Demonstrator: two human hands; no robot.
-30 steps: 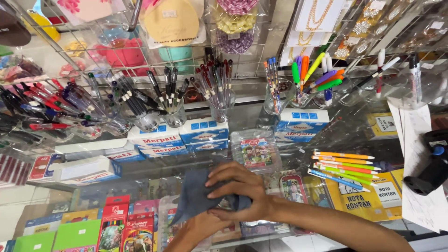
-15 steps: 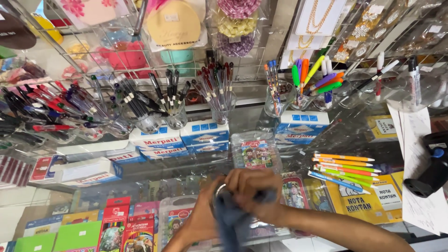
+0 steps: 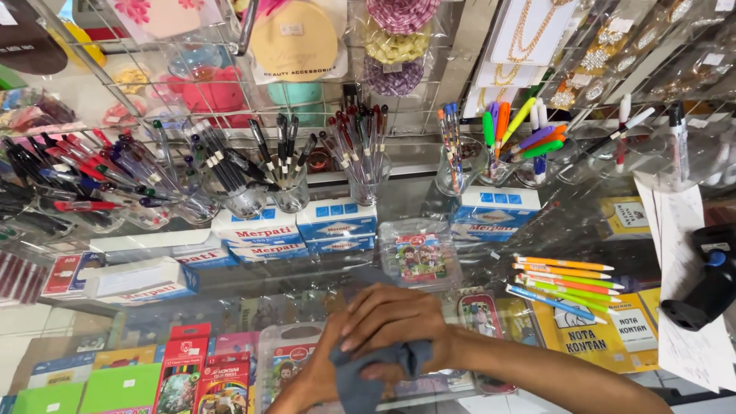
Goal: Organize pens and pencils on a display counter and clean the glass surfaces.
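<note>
1. Head view, the hands: both hands meet low in the middle of the picture, over the near edge of a glass-topped desk [image 3: 429, 192]. The right hand [image 3: 395, 322] lies on top with its fingers curled down, its grip closed on a grey-blue cloth [image 3: 368, 379]. The left hand [image 3: 322, 376] sits beneath and is mostly hidden; it appears to hold the same cloth from below, but its grip cannot be told for sure.

2. Head view, the cloth: it is bunched between the two hands, a fold hanging toward the near edge, not spread flat on the glass.

3. Head view, nearby things: just beyond the hands lies a clear plastic packet with cartoon figures [image 3: 420, 257]. To the right, a fan of coloured pens [image 3: 563, 280] rests on the glass. Toward the far edge stand blue-and-white boxes [image 3: 295, 230] and clear cups of pens [image 3: 287, 172]. A black device [image 3: 709, 284] sits at the right edge.

4. Judgement of the step: the cloth seems to be being gathered or refolded, a pause within wiping the glass.

5. Judgement of the next move: it would call for pressing the cloth flat and steering it round the packet and the pens.
</note>
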